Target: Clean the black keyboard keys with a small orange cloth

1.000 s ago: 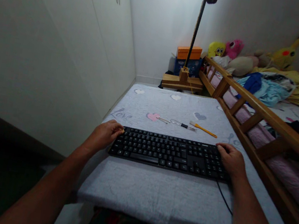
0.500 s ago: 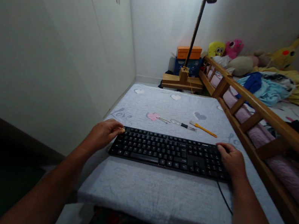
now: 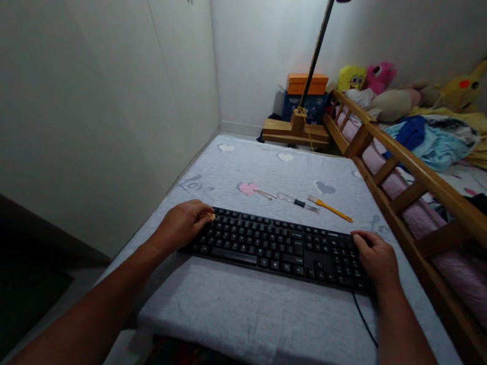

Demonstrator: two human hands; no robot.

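A black keyboard (image 3: 261, 244) lies flat across the cloth-covered table (image 3: 223, 304). Over its upper left corner is my left hand (image 3: 185, 221), fingers pinched on a small pale yellowish piece (image 3: 211, 218) whose nature is too small to tell. My right hand (image 3: 373, 257) grips the keyboard's right end, thumb on top. Beyond the keyboard lie a yellow-handled brush (image 3: 335, 210), a tool with a black grip (image 3: 300, 203) and thin cotton-swab-like sticks (image 3: 264, 194). A cable (image 3: 364, 321) runs from the keyboard's near side toward my right forearm.
A white cabinet (image 3: 148, 79) rises at the left. Along the right runs a wooden bed rail (image 3: 430, 186), with clothes and plush toys behind it. Past the far table edge stand a wooden stand (image 3: 296, 130) with a dark pole and an orange box (image 3: 306, 84).
My left hand has moved right, over the keyboard's upper left corner, still with the small piece in its pinch. My right hand stays at the right end.
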